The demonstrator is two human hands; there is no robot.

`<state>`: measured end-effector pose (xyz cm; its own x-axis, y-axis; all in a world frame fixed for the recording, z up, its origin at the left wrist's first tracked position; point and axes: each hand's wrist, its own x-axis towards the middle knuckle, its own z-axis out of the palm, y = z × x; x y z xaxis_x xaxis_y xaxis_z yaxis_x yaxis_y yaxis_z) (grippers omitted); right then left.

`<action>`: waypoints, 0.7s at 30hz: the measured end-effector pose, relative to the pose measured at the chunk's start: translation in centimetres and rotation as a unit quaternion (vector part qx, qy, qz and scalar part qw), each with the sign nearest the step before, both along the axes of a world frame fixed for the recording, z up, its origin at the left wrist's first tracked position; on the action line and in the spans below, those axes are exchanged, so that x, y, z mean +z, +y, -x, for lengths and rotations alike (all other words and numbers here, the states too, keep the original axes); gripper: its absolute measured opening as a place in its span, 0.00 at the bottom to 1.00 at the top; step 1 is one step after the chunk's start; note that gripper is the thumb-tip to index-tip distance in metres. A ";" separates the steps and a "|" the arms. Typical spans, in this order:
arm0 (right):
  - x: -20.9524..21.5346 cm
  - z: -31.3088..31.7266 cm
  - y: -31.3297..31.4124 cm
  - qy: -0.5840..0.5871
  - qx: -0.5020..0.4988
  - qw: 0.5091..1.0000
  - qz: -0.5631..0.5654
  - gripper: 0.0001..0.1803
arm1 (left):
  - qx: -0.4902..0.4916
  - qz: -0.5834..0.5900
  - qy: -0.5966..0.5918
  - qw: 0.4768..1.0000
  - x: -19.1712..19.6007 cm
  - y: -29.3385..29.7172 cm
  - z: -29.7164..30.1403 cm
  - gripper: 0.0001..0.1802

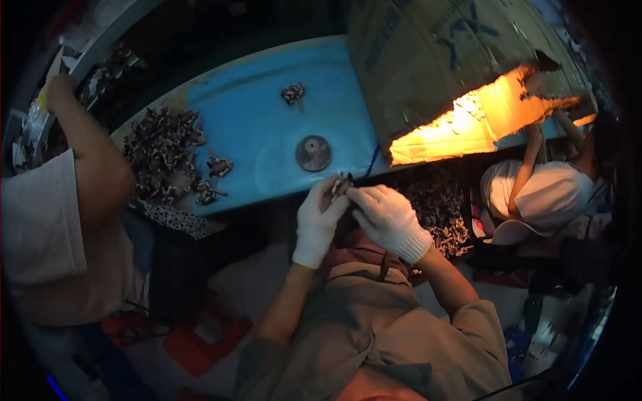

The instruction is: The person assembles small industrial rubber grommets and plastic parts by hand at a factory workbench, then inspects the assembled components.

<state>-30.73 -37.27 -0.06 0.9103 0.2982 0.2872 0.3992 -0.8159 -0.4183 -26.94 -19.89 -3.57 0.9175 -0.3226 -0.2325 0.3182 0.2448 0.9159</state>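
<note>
Both hands wear white knit gloves and meet in front of my body at the near edge of the blue table point(261, 160). My left hand point(318, 224) is closed around a small dark and pale figurine-like piece point(343, 185), whose exact kind I cannot make out. My right hand point(388, 217) pinches the same piece from the other side. Just beyond the hands stands a round grey metal disc with a raised hub point(313, 153). Farther back lies a small dark cluster of similar pieces point(292, 94).
Similar small pieces form a heap point(160, 150) at the table's left, and more fill a pile point(438, 210) to my right. A large cardboard box point(414, 73) with a torn, brightly lit opening stands at right. Other people sit on both sides, one with a cap point(528, 230).
</note>
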 end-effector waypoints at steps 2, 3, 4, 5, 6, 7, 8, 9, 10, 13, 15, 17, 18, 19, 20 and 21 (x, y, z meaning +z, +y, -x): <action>0.3 0.4 0.0 0.058 0.002 0.998 0.039 0.23 | 0.003 0.044 0.060 0.997 -0.4 1.2 -0.3 0.27; 0.4 0.1 0.1 0.057 0.007 0.997 0.043 0.23 | 0.012 0.038 0.052 0.998 -0.2 1.5 -0.2 0.27; 0.6 -0.2 0.2 0.013 -0.023 1.000 -0.002 0.22 | 0.021 0.032 0.044 0.998 -0.1 1.6 -0.3 0.28; 0.6 -0.6 0.3 -0.030 -0.053 0.997 -0.048 0.22 | 0.024 0.035 0.043 0.998 0.2 1.6 -0.5 0.28; 0.7 -1.4 0.8 -0.014 -0.121 0.985 -0.120 0.23 | 0.027 0.062 0.040 0.997 0.8 1.5 -0.6 0.27; 1.1 -2.7 1.1 0.087 -0.148 0.975 -0.143 0.24 | 0.031 0.089 0.036 0.995 1.0 1.4 -0.8 0.27; 1.6 -4.2 1.4 0.187 -0.174 0.953 -0.163 0.27 | 0.035 0.091 0.036 0.995 0.9 1.4 -1.2 0.27; 1.8 -5.6 1.6 0.189 -0.170 0.954 -0.161 0.27 | 0.017 0.051 0.004 0.999 0.9 1.6 -1.9 0.26; 2.0 -7.2 1.6 0.233 -0.135 0.948 -0.170 0.28 | -0.006 0.011 -0.030 0.999 0.7 1.6 -2.8 0.26; 2.1 -10.4 1.3 0.257 -0.126 0.938 -0.196 0.30 | 0.063 -0.142 -0.128 0.980 0.9 2.0 -4.8 0.29; 1.6 -11.9 1.6 0.126 -0.140 0.969 -0.161 0.27 | 0.120 -0.264 -0.176 0.941 0.5 1.7 -6.4 0.32; 1.1 -13.2 2.1 0.148 -0.129 0.975 -0.106 0.27 | 0.090 -0.299 -0.180 0.933 -0.5 1.5 -8.1 0.31; 1.1 -13.8 2.3 0.162 -0.125 0.978 -0.051 0.28 | 0.055 -0.330 -0.191 0.923 -0.5 1.3 -8.9 0.31; 1.5 -13.9 2.5 0.176 -0.128 0.976 -0.023 0.29 | 0.026 -0.337 -0.174 0.925 0.0 1.3 -9.2 0.27; 1.8 -14.1 2.6 0.177 -0.128 0.976 -0.020 0.29 | 0.026 -0.335 -0.172 0.926 -0.2 1.4 -9.5 0.27; 1.9 -14.3 2.8 0.174 -0.119 0.978 0.007 0.28 | 0.008 -0.338 -0.193 0.921 -0.6 1.6 -9.9 0.26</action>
